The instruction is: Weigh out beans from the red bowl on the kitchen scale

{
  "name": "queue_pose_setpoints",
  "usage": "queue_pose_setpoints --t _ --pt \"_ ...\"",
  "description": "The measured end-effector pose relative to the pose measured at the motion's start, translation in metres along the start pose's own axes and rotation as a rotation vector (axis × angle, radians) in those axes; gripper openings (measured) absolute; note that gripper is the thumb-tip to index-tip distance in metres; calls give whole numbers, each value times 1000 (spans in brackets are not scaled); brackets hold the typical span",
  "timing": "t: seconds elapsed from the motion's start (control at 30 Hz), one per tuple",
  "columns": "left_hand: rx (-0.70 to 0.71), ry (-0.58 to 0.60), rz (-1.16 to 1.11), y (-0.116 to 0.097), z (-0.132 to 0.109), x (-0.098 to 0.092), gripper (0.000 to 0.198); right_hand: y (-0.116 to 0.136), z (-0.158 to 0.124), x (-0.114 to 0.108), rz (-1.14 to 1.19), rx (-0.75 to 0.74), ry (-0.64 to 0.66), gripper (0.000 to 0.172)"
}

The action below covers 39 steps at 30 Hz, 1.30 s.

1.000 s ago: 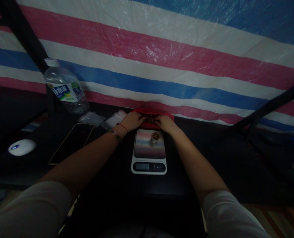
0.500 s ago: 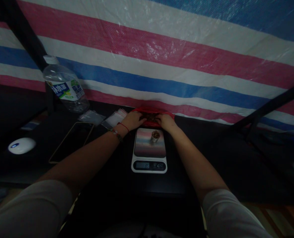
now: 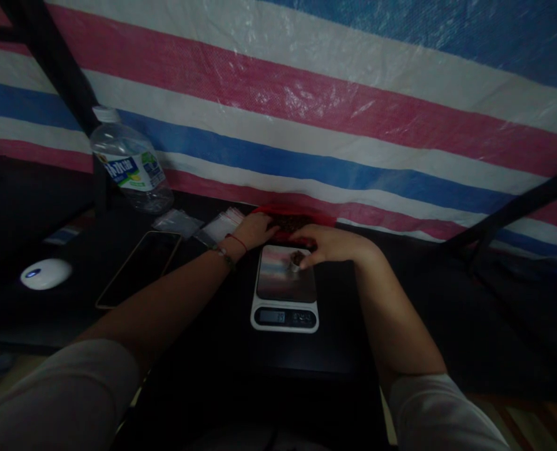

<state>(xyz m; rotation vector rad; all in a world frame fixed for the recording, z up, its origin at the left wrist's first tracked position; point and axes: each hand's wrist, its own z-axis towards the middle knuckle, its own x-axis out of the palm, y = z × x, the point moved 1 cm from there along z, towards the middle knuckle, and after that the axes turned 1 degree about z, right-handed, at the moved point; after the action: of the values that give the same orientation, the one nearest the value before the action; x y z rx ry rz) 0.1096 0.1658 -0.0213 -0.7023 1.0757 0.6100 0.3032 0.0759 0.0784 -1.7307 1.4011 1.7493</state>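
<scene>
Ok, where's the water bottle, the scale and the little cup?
water bottle (image 3: pixel 132 174): head view, on its label.
scale (image 3: pixel 283 288): head view, on the bare weighing plate.
little cup (image 3: pixel 295 260): head view, on its open top.

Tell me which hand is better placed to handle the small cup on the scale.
Probably right: the right hand is at the small cup; the left hand rests on the red bag behind.
</scene>
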Motion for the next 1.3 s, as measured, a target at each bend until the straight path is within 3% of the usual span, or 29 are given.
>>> queue_pose_setpoints --t 0.1,0.27,0.37,0.53,0.6,0.8,1.03,1.3 --pt "23 -3 0 -1 0 -1 37 5 0 6 -35 -1 79 63" --pt "2 1 2 -1 0 -2 37 4 5 8 13 -5 65 29" --pt "2 2 12 -1 -1 -1 39 4 0 -2 94 -23 -89 28" --pt "2 6 21 -1 -1 0 42 -6 -8 -16 177 -7 -481 39" --pt "-5 14 26 0 -1 0 42 -14 -7 -16 229 -32 -559 39" --pt "-18 14 27 1 -1 1 42 -38 4 -9 311 -53 -650 39" --pt "-1 -2 26 2 -1 3 43 -37 10 -6 381 -29 -704 41" --pt "9 -6 49 2 0 3 43 -46 17 -2 360 -3 -815 56"
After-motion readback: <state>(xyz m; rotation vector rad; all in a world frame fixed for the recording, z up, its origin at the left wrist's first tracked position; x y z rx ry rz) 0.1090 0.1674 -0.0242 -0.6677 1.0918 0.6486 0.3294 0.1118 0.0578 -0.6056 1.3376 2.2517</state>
